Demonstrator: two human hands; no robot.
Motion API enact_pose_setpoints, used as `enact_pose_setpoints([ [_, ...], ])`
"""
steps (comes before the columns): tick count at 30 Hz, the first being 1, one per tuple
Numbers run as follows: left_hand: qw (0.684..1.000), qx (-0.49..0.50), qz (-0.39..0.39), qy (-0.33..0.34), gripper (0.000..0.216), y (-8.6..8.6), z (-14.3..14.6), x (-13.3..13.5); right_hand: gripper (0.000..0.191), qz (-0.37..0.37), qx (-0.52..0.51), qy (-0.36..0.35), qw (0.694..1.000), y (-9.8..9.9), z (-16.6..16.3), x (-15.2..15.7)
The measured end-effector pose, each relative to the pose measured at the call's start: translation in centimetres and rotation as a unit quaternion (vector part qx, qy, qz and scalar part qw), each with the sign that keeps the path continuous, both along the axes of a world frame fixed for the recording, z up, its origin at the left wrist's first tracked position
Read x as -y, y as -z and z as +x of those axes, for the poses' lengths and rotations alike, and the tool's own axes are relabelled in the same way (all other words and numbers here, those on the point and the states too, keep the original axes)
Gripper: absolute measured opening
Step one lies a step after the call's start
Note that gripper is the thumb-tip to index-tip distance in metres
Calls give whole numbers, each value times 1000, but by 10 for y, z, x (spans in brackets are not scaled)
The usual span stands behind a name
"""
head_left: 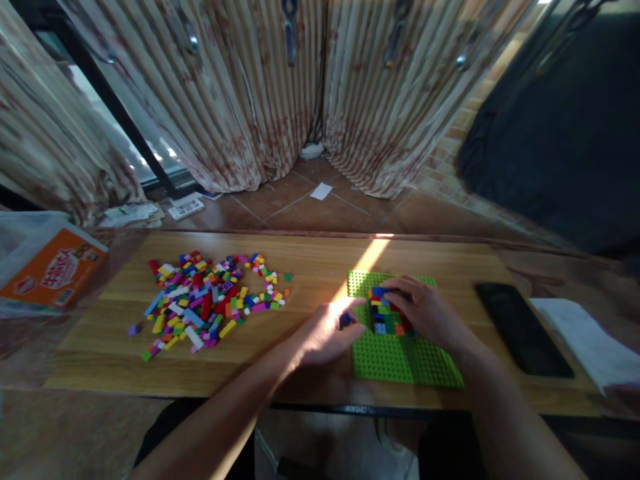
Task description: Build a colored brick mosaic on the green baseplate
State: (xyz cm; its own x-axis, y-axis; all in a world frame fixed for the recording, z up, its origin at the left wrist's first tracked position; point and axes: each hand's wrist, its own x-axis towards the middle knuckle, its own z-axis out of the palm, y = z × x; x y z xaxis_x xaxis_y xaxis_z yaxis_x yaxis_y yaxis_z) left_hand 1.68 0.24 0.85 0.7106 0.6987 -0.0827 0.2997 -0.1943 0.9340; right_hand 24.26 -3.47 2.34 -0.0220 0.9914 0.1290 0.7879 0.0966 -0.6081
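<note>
A green studded baseplate (383,360) lies on the right half of the table, with a low block of multicoloured toy bricks (381,319) built on it. My right hand (420,307) reaches over this block from the right, its fingers curled onto the upper bricks and covering part of them. At the baseplate's left edge, my left hand (325,333) holds a dark blue toy brick (345,320) between thumb and fingers. Sunlight falls across that hand. Farther left is a spread-out pile of loose toy bricks (200,303) in many colours.
The wooden table (300,267) carries a black phone-like slab (523,327) and white paper (590,340) on the right. A clear plastic container with an orange label (55,270) stands at far left. Patterned curtains (260,100) hang behind, above a tiled floor.
</note>
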Motion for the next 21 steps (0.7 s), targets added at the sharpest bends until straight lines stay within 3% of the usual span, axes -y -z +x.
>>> enact_pose_setpoints([
  [5, 998, 53, -27, -15, 47, -2, -2, -8, 20, -5, -10, -10, 1000, -2, 2, 0],
  [10, 987, 86, -121, -63, 45, -9, -2, -9, 18, -3, -15, -22, 1000, -2, -2, 0],
  [16, 917, 186, -316, -155, 41, -16, 1, -11, 17, 8, 19, -16, 1000, -1, -4, 2],
  [21, 878, 202, -376, -217, 37, -16, 0, -12, 19, 92, 23, -40, 995, -8, -11, 4],
])
